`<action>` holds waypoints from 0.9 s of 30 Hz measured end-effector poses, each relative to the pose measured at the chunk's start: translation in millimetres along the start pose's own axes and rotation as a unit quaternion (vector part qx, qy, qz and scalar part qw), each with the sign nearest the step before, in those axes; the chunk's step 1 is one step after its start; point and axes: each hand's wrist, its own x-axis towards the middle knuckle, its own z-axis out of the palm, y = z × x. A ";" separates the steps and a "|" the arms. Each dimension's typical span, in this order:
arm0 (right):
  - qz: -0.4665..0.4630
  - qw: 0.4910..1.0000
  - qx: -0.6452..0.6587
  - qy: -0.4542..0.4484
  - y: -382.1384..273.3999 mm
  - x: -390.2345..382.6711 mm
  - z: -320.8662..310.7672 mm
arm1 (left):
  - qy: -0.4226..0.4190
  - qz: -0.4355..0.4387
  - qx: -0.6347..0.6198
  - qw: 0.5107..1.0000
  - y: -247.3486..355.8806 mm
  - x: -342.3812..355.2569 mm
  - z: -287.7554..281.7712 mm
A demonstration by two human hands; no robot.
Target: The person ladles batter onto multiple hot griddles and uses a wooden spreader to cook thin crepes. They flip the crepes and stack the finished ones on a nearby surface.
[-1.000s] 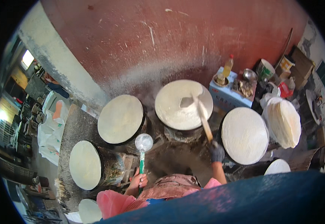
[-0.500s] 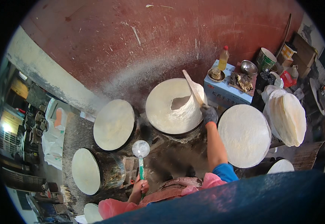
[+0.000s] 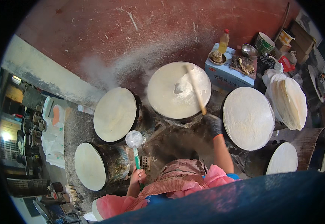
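My left hand (image 3: pixel 136 177) is closed round the green handle of a ladle (image 3: pixel 134 139), whose pale, batter-coated bowl points away from me. In a black glove, my right hand (image 3: pixel 212 125) grips a wooden spatula (image 3: pixel 196 92). The spatula reaches over the middle round griddle (image 3: pixel 165 106) and lies across wet white batter (image 3: pixel 188 83). A small greyish patch shows in the batter left of the spatula; the rest of the top looks pale and coated. My right fingers are partly hidden by the glove's dark colour.
More round griddles with pale sheets stand around me: left (image 3: pixel 114 115), lower left (image 3: pixel 89 167), right (image 3: pixel 248 118) and lower right (image 3: pixel 283 159). A stack of thin round sheets (image 3: pixel 288 100) hangs at the right. A blue box (image 3: pixel 228 77) carries a bottle (image 3: pixel 223 42) and bowl (image 3: pixel 216 58).
The wooden spatula has swept across the middle griddle, and the large bare gap in the batter has shrunk to a small patch. The ladle stays in my left hand. My viewpoint has shifted slightly.
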 end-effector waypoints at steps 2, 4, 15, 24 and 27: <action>0.061 0.992 0.076 -0.082 16.7 -26.7 12.2 | 0.006 -0.002 -0.024 1.000 0.6 1.9 -6.3; 0.099 0.991 -0.084 -0.017 17.0 -38.5 13.6 | -0.018 0.002 -0.046 0.999 0.6 3.2 -9.1; -0.193 0.752 -0.631 0.005 -89.3 55.8 -21.0 | 0.074 0.034 -0.083 0.993 17.2 27.8 21.6; -0.116 0.690 -0.713 -0.056 -72.8 -0.5 -63.0 | 0.032 0.021 -0.067 0.997 113.2 128.7 95.0; -0.131 0.701 -0.699 -0.053 -64.8 -19.8 -67.3 | 0.045 0.123 -0.054 0.990 119.9 156.9 127.8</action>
